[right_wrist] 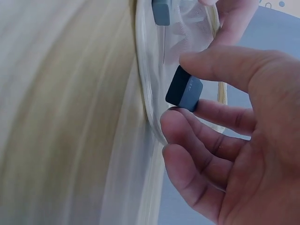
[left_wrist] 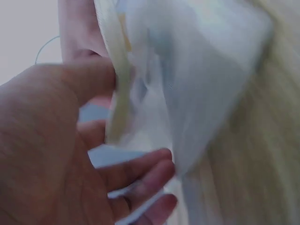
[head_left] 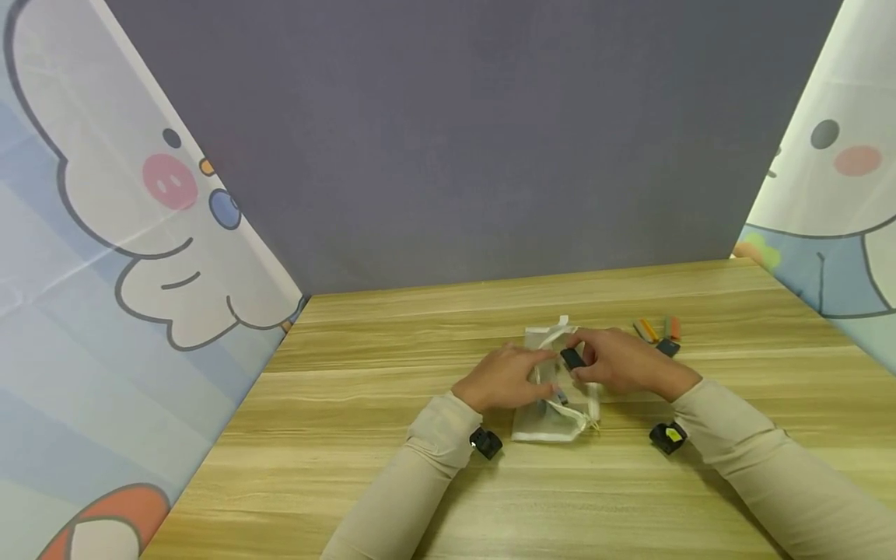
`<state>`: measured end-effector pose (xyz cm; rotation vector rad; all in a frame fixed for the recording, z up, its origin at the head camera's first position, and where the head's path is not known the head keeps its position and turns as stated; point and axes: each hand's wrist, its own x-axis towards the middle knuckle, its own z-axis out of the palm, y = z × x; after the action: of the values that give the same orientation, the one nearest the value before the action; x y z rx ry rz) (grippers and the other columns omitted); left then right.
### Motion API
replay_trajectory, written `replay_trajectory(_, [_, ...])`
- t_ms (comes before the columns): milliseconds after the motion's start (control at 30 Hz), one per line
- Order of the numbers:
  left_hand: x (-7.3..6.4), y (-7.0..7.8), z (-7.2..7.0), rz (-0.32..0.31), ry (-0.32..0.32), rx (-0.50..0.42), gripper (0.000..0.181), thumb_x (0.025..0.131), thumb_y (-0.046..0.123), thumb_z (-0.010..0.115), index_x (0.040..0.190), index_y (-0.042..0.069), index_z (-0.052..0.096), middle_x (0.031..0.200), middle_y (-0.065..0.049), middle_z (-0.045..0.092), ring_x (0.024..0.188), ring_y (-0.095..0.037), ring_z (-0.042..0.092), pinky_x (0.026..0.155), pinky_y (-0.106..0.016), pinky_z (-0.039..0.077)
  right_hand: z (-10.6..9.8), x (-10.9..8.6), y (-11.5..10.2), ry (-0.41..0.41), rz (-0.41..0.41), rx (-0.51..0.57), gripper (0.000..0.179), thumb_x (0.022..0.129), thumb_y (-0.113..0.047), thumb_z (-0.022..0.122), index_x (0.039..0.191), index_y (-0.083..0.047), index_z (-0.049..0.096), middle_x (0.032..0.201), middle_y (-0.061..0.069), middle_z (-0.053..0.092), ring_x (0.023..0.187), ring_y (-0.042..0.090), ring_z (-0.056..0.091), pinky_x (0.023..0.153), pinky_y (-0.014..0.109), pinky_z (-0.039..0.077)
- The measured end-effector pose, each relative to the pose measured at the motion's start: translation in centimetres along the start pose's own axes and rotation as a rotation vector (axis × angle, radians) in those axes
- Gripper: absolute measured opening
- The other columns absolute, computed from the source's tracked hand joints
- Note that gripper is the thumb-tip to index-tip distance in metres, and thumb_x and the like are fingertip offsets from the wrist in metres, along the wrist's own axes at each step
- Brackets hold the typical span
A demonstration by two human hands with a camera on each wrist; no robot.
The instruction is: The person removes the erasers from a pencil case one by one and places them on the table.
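My right hand pinches a small dark rectangular block between thumb and fingers, over the mouth of a white mesh bag. The block has a black face and a greyer side with tiny marks. On the bag's other side, my left hand holds the cream-edged rim with the thumb on one side and the index finger passing behind it. A grey block shows at the bag's opening in the right wrist view. Blurred shapes show through the mesh in the left wrist view.
Right of the bag, beyond my right hand, lie several small pieces: a grey-and-orange one, an orange-red one and a dark one. The wood-grain table meets a grey panel at the back.
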<state>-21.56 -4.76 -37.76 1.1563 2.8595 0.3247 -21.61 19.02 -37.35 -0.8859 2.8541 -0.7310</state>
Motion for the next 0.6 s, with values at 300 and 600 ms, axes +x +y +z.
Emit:
replay_trajectory(300, [-0.1,1.3,-0.5,-0.157,0.001,0.03,0.043,0.097,0.04,0.067,0.139,0.033,0.062,0.132,0.007,0.063,0.118,-0.016,0.058,0.074,-0.034,0.053,-0.3,-0.1,0.2,0.032,0.0,0.015,0.041,0.094,-0.025,0.073,0.125,-0.002,0.06,0.082,-0.006,0.062,0.067,0.007,0.057,0.065,0.034,0.049])
replay_trajectory(600, [-0.3,2.4,-0.9,-0.201,0.038,0.149,0.028,0.094,0.032,0.072,0.122,0.034,0.074,0.113,0.012,0.072,0.088,-0.009,0.067,0.047,-0.024,0.043,-0.8,-0.3,0.4,0.05,0.022,0.058,0.043,0.093,-0.023,0.074,0.128,-0.001,0.059,0.083,-0.004,0.061,0.065,0.011,0.054,0.064,0.034,0.046])
